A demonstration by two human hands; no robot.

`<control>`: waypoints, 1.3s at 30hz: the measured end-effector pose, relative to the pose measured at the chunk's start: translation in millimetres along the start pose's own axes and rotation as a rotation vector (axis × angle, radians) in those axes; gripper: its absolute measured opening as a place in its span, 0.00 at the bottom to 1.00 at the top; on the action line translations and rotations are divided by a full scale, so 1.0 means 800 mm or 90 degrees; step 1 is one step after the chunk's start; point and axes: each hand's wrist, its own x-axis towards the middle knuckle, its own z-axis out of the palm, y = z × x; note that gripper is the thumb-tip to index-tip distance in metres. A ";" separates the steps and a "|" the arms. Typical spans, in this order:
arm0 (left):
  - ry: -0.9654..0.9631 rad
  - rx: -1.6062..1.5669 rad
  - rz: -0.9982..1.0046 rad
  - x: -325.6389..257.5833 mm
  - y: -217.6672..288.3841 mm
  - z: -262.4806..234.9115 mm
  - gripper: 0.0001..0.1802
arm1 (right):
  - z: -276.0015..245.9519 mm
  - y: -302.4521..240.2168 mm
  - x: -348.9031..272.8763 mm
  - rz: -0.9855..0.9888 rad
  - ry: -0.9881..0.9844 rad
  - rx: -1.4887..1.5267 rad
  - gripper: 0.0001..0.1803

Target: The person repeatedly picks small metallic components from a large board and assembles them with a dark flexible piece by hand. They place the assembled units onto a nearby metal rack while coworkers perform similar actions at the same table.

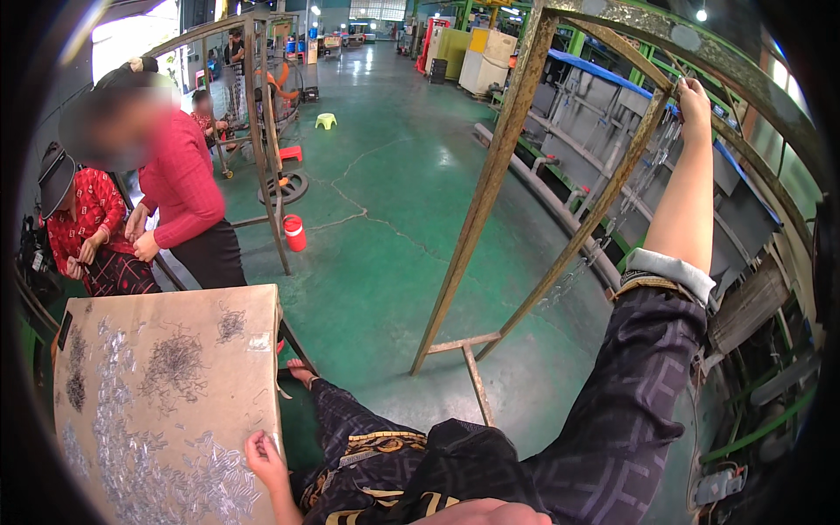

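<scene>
Just below the right fingers, shiny metal strands (646, 178), hanging near a slanting bar of the rusty metal frame (486, 179). Right hand (696, 109) up high, by the top of the frame, with fingers bent and close together. Cannot tell if gripping a small piece or only touching the bar. Left hand (267, 462) down low, at the right edge of the cardboard-topped table (166, 306), with fingers curled in. Cannot tell if holding anything.

Just left of the left fingers, lots of loose silver pieces (210, 477). Farther ahead of them, a heap of thin dark wires (172, 360), a smaller dark heap (231, 325) past it, and a long dark heap (76, 367) way over by the left edge.

Looks only partly done: some strands up on the frame, plenty of little bits loose on the table. Too thin and far to count.

Well past the left fingers, a person in a pink top (186, 188) beside a person in a red top (103, 203). Out between both hands, a red jug (296, 236) on the green floor (385, 166).
</scene>
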 end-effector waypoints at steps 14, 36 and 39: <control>-0.010 0.030 0.016 0.000 0.003 0.001 0.05 | 0.001 0.040 0.027 -0.007 0.006 -0.011 0.12; 0.003 0.045 -0.011 0.006 0.008 -0.006 0.05 | 0.021 0.082 -0.189 -0.157 0.192 0.232 0.12; 0.052 0.041 -0.035 0.020 0.016 -0.020 0.05 | 0.059 0.055 -0.301 -0.161 0.099 0.283 0.12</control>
